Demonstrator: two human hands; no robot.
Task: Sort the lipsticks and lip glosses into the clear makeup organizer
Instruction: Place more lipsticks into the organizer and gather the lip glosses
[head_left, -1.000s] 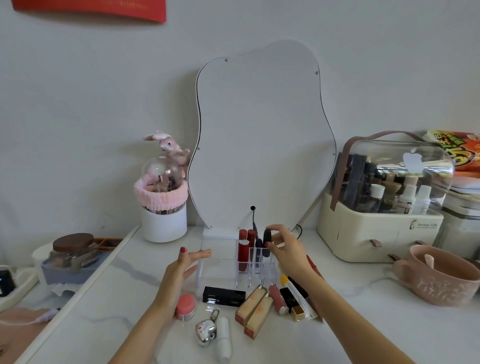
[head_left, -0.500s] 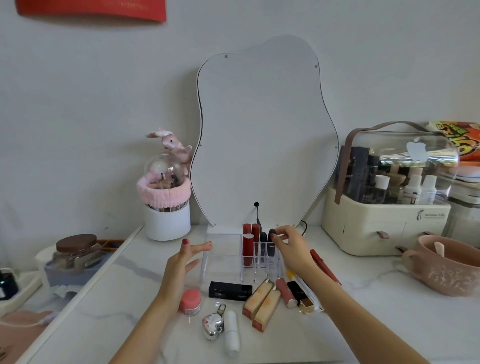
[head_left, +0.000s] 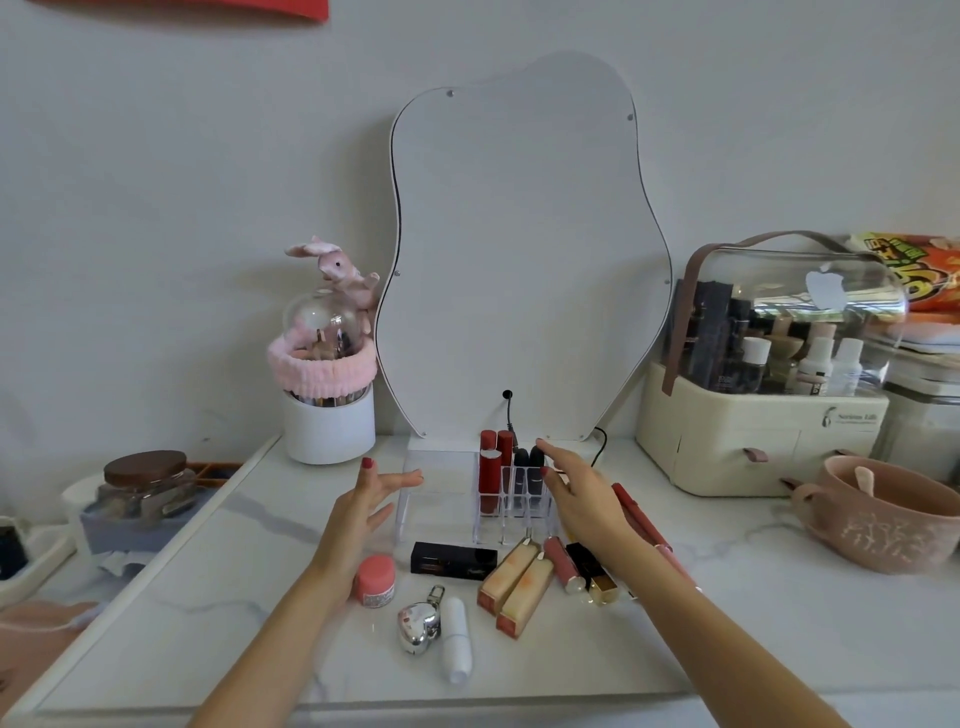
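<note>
The clear makeup organizer (head_left: 436, 499) stands on the marble top in front of the mirror. Its right slots hold upright red lipsticks (head_left: 489, 467) and two dark-capped tubes (head_left: 536, 458). My right hand (head_left: 582, 493) hovers open just right of those tubes, holding nothing. My left hand (head_left: 363, 509) is open beside the organizer's left wall, fingers spread. In front of the organizer lie a black lipstick box (head_left: 453, 560), two peach tubes (head_left: 517, 584), a pink gloss (head_left: 563, 564), a black-and-gold lipstick (head_left: 595, 571), a red pencil-like stick (head_left: 641, 519), a white balm (head_left: 457, 639), a silver heart (head_left: 418, 623) and a pink jar (head_left: 375, 579).
A wavy mirror (head_left: 519, 249) leans on the wall behind. A white brush cup with pink headband (head_left: 328, 405) is at the left, a cream cosmetics case (head_left: 769, 426) and a pink mug (head_left: 888, 514) at the right. A jar (head_left: 145, 483) sits left beyond the table's edge.
My right hand has let go of the dark-capped tube, which now stands in a slot, and has opened and drawn slightly right. My left hand has stayed by the organizer.
</note>
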